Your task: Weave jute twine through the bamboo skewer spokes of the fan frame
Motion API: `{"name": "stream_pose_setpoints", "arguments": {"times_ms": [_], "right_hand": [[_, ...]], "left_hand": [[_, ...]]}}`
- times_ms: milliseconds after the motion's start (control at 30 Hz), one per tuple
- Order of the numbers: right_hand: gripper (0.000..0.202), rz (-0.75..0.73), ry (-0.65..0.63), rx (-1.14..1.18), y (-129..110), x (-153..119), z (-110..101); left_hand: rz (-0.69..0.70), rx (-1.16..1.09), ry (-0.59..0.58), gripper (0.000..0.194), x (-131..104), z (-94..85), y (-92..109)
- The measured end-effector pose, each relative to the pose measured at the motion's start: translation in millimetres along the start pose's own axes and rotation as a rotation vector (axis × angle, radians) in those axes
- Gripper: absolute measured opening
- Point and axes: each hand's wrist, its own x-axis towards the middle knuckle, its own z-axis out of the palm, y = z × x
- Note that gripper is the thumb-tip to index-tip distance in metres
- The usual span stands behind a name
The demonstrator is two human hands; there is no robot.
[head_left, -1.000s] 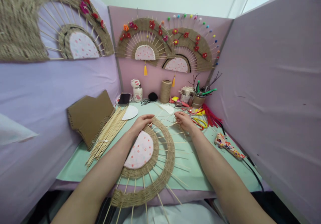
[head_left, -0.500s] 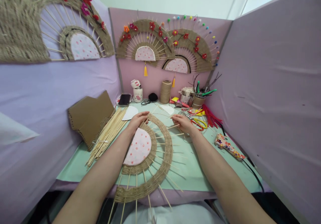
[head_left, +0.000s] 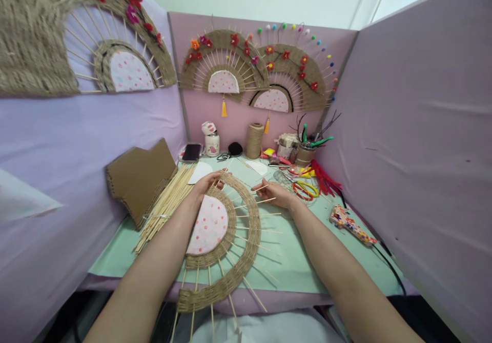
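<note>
A half-round woven fan (head_left: 251, 235) of brown twine over thin bamboo sticks stands tilted before me, with a pink-dotted white half-disc (head_left: 209, 225) at its centre. Its far end is gripped by my left hand (head_left: 207, 183), the fingers partly hidden behind the weave. My right hand (head_left: 274, 194) is at the stick tips on the fan's upper right, with its fingers bent and drawn together on the thin twine. The twine itself is hard to make out there. Bare stick ends stick out past the outer woven band.
Left lie a bundle of bamboo sticks (head_left: 165, 209) and folded cardboard (head_left: 140, 181). Behind stand a twine spool (head_left: 254, 140) and a tin (head_left: 305, 154) with pliers. Yellow-handled scissors (head_left: 307, 188), red fuzzy stems (head_left: 325, 179) and a patterned glue gun (head_left: 351, 225) lie right. Finished fans (head_left: 226, 45) hang behind.
My right hand has moved slightly left and down, closer to the fan's stick ends. The fan and my left hand have shifted a little left. The taut twine between the hands no longer shows clearly.
</note>
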Motion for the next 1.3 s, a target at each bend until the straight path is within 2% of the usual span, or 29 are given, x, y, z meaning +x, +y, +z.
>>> {"name": "stream_pose_setpoints", "arguments": {"times_ms": [67,167,333,533,900,1200,1300], "right_hand": [[0.040,0.009,-0.020,-0.009,-3,-3,2],[0.036,0.007,-0.046,-0.034,-6,-7,4],[0.030,-0.051,0.013,-0.051,-8,-7,0],[0.025,-0.125,0.057,-0.037,-7,-4,-6],[0.025,-0.225,0.154,0.101,-15,-5,-7],[0.032,-0.074,0.053,-0.019,-9,-6,-3],[0.040,0.011,-0.026,-0.064,-5,-6,2]], "left_hand": [[-0.035,-0.027,-0.034,0.029,-1,-3.7,2],[-0.015,-0.026,-0.021,0.026,-1,-10.9,4],[0.004,0.024,-0.008,0.028,2,-18.2,4],[-0.032,0.018,-0.038,0.025,-1,-15.4,4],[-0.056,-0.017,0.026,0.023,-6,-10.1,7],[-0.021,-0.029,0.058,0.023,-10,-12.0,14],[-0.010,0.004,0.086,0.023,-10,-12.0,14]]}}
